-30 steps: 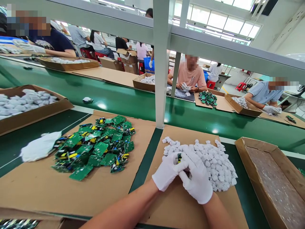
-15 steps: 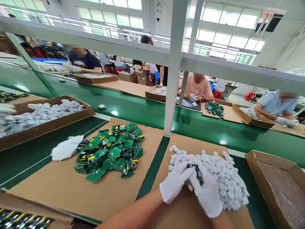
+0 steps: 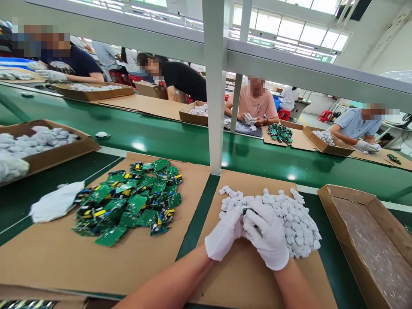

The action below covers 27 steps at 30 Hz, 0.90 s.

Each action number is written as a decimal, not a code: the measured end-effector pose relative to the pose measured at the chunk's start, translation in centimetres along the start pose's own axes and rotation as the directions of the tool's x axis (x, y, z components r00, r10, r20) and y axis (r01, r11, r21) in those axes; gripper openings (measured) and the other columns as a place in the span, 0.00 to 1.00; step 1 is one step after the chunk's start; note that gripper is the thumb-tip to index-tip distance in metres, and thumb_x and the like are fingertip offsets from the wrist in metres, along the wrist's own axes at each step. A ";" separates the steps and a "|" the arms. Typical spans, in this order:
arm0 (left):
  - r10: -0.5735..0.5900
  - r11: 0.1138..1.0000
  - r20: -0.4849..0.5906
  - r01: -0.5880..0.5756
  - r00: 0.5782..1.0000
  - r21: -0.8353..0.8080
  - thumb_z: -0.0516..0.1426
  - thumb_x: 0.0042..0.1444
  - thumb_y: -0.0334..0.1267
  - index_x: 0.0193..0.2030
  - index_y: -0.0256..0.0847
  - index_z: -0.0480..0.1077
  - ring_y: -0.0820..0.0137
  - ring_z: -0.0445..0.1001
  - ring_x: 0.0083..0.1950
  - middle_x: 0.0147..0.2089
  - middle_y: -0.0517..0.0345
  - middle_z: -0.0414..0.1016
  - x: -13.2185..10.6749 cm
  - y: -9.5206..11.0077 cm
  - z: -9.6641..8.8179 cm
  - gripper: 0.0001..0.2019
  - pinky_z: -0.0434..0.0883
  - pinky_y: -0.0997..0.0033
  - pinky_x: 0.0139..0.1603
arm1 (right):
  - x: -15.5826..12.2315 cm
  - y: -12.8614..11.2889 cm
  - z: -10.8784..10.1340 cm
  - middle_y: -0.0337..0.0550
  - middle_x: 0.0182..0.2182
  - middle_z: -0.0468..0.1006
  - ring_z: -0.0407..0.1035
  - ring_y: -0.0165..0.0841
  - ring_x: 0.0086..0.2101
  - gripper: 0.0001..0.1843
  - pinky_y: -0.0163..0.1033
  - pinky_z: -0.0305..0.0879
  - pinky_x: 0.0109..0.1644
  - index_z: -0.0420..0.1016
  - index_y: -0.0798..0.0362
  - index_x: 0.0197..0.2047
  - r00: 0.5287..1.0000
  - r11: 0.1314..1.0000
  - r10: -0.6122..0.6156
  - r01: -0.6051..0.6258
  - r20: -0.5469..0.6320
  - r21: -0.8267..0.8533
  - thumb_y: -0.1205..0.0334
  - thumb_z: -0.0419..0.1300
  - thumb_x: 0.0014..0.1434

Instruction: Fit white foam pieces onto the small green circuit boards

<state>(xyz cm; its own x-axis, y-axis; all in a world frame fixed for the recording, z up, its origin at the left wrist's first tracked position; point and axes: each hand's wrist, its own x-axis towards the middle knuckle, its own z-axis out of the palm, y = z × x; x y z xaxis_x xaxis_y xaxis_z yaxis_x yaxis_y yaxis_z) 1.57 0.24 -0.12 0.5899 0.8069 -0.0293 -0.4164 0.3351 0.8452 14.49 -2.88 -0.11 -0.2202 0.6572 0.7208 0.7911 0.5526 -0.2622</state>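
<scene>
My left hand point(image 3: 225, 234), in a white glove, is closed on one side of a small circuit board point(image 3: 249, 210). From the other side my gloved right hand point(image 3: 268, 236) wraps over it, hiding most of the board. Only a dark edge shows between the fingers. Right behind and beside both hands spreads a pile of small white pieces point(image 3: 298, 227) on a cardboard sheet point(image 3: 231, 279). To the left, a heap of green circuit boards point(image 3: 135, 204) with yellow and blue parts lies on another cardboard sheet point(image 3: 138, 266).
A white metal post point(image 3: 215, 94) rises between the sheets. At the right stands a cardboard tray point(image 3: 363, 240) lined with clear plastic. A white cloth point(image 3: 58, 201) lies left of the boards, near a tray of white pieces point(image 3: 80, 148). Co-workers sit across the green bench point(image 3: 167, 137).
My right hand has turned and closed further over the circuit board, which shows less now. The view has swung slightly to the right. Across the bench, a person in black leans into view.
</scene>
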 end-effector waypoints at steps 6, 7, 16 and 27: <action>-0.084 0.996 -0.022 0.085 0.996 0.008 0.60 0.48 0.50 0.36 0.36 0.70 0.76 0.66 0.26 0.27 0.59 0.67 -0.5 0.5 0.3 0.18 0.69 0.76 0.26 | -0.7 0.3 -0.7 0.48 0.52 0.71 0.65 0.43 0.52 0.17 0.49 0.66 0.53 0.72 0.48 0.51 0.984 0.983 0.111 -0.129 0.137 0.129 0.56 0.50 0.63; -0.079 0.996 -0.035 0.080 0.996 0.036 0.61 0.47 0.49 0.34 0.35 0.70 0.76 0.66 0.26 0.27 0.59 0.67 -0.6 0.7 0.4 0.17 0.69 0.76 0.26 | -1.0 0.3 -0.7 0.48 0.53 0.69 0.64 0.42 0.53 0.19 0.48 0.66 0.53 0.68 0.47 0.55 0.973 0.959 0.166 -0.197 0.160 0.203 0.54 0.48 0.64; -0.092 0.993 -0.006 0.092 0.996 0.080 0.55 0.52 0.50 0.33 0.36 0.69 0.75 0.68 0.23 0.27 0.56 0.71 -0.2 0.4 -0.2 0.16 0.69 0.74 0.26 | 0.0 -0.7 -0.4 0.44 0.42 0.76 0.70 0.37 0.46 0.20 0.42 0.68 0.50 0.66 0.49 0.54 0.835 0.781 0.438 -0.537 0.332 0.320 0.53 0.52 0.62; -0.095 0.990 0.099 0.084 0.991 0.110 0.55 0.55 0.46 0.39 0.36 0.71 0.72 0.72 0.31 0.31 0.55 0.73 -0.8 1.3 0.1 0.14 0.70 0.72 0.33 | 0.3 -0.8 -1.3 0.39 0.29 0.78 0.74 0.33 0.32 0.16 0.35 0.73 0.34 0.73 0.50 0.48 0.847 0.748 0.448 -0.531 0.287 0.398 0.54 0.53 0.61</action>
<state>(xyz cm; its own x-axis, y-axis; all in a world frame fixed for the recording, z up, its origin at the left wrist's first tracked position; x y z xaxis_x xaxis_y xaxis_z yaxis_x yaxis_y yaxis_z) 0.66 0.01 1.03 0.6924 0.7193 -0.0564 -0.2865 0.3459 0.8935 14.55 -3.78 1.21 0.0042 0.9511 0.3089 0.4818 0.2687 -0.8341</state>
